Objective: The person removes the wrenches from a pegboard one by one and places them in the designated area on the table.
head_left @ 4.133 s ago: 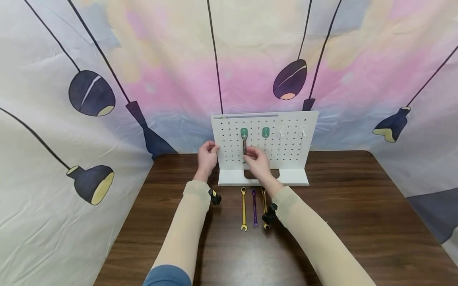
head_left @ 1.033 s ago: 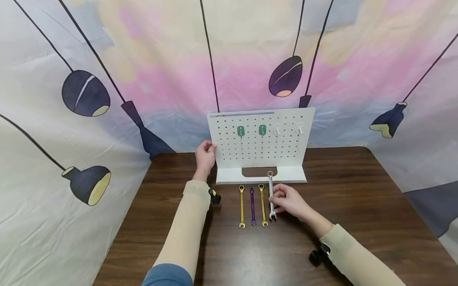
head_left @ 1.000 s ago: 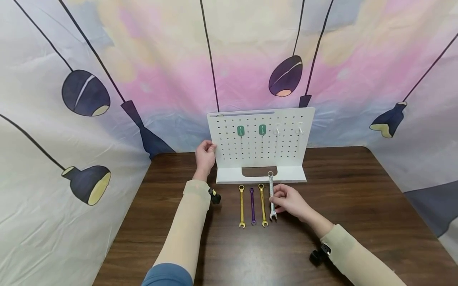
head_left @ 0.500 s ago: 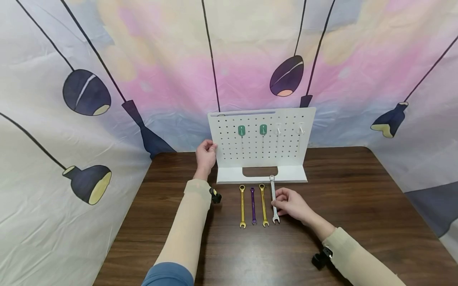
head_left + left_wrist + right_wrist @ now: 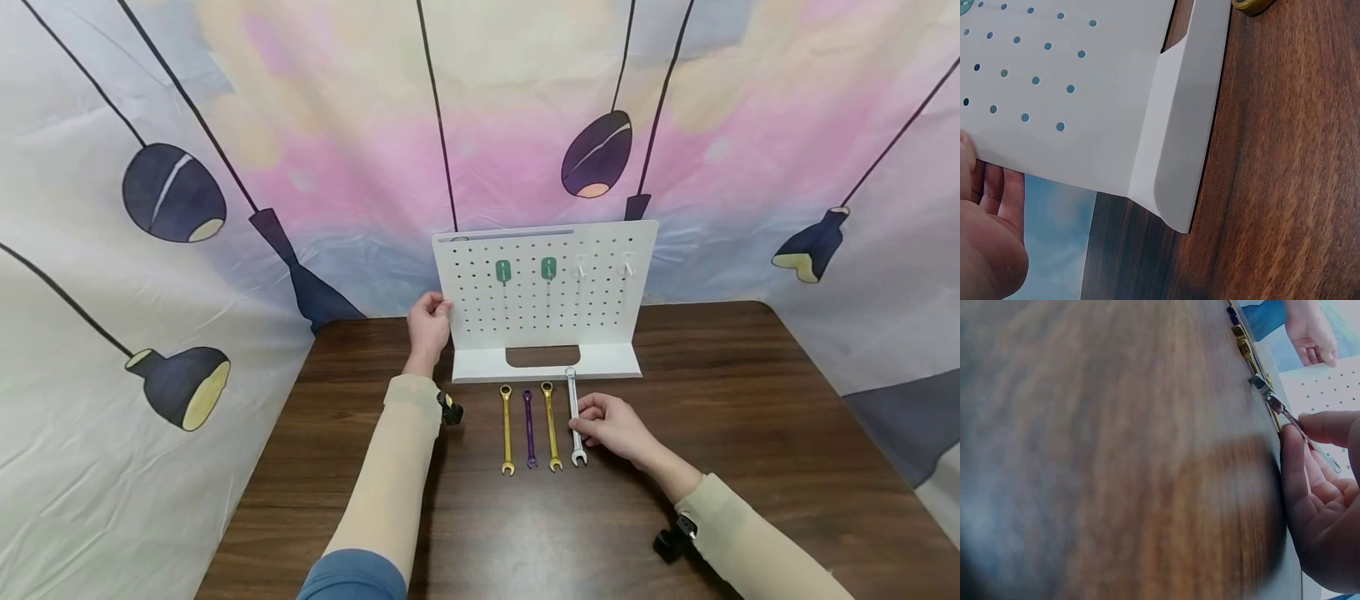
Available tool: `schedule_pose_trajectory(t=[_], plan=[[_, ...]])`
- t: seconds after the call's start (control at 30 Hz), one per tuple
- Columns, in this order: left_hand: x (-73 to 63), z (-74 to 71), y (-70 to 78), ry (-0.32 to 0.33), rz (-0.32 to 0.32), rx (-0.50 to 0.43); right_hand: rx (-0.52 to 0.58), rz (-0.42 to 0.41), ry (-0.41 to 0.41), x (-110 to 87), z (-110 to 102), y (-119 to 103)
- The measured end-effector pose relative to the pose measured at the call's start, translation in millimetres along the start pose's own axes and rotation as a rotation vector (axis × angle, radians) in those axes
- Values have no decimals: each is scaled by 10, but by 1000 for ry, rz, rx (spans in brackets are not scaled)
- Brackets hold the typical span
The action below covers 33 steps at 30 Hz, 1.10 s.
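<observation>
My right hand (image 5: pixel 613 427) pinches a silver combination wrench (image 5: pixel 574 408) by its shank, thumb on one side and fingers on the other. Its ring end overlaps the front edge of the white pegboard (image 5: pixel 480 312); I cannot tell whether the wrench lies fully on the table. To its left lie a gold wrench (image 5: pixel 551 425), a purple wrench (image 5: pixel 529 429) and another gold wrench (image 5: pixel 507 429), roughly parallel. At the pegboard's left edge, my left hand (image 5: pixel 429 325) grips the panel, thumb in front and fingers behind in the left wrist view.
Two green hooks (image 5: pixel 503 271) and two clear hooks (image 5: pixel 627 265) are on the pegboard, with nothing hanging from them. The board stands on the brown wooden table (image 5: pixel 720 400) near its back edge. Behind it hangs a printed cloth (image 5: pixel 337 100).
About four seconds ago the right hand held the wrench at the left green hook. The wrench came off it, down to the right of the others, then shifted slightly right. Left hand stayed.
</observation>
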State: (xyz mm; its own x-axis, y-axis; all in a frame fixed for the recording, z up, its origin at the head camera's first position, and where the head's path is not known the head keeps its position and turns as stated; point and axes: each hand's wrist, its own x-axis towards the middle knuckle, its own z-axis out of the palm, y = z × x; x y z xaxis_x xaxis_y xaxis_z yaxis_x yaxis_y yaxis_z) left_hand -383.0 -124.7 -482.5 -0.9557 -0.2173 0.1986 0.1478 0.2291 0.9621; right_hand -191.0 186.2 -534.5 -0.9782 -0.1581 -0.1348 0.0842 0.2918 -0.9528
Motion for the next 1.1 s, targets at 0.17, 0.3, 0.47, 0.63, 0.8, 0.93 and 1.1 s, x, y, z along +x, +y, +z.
schedule_pose_trajectory(t=[0.17, 0.3, 0.47, 0.63, 0.8, 0.93, 1.1], plan=[[12, -6, -11, -3, -3, -2, 21, -10, -10, -11, 1, 3], [23, -11, -22, -3, -2, 3, 1, -8, -19, 1, -4, 30], [22, -6, -22, -5, 2, 2, -11, 40, -11, 6, -3, 8], [15, -7, -20, -10, -3, 1, -35, 86, 5, -10, -2, -39], [16, -8, -38, -7, -15, 5, -95, 118, 22, -26, 10, -76], [27, 0, -52, -14, -11, 6, -151, 118, 46, -20, 21, -85], [35, 12, -49, -8, -9, -2, -211, 128, 57, -3, 33, -105]])
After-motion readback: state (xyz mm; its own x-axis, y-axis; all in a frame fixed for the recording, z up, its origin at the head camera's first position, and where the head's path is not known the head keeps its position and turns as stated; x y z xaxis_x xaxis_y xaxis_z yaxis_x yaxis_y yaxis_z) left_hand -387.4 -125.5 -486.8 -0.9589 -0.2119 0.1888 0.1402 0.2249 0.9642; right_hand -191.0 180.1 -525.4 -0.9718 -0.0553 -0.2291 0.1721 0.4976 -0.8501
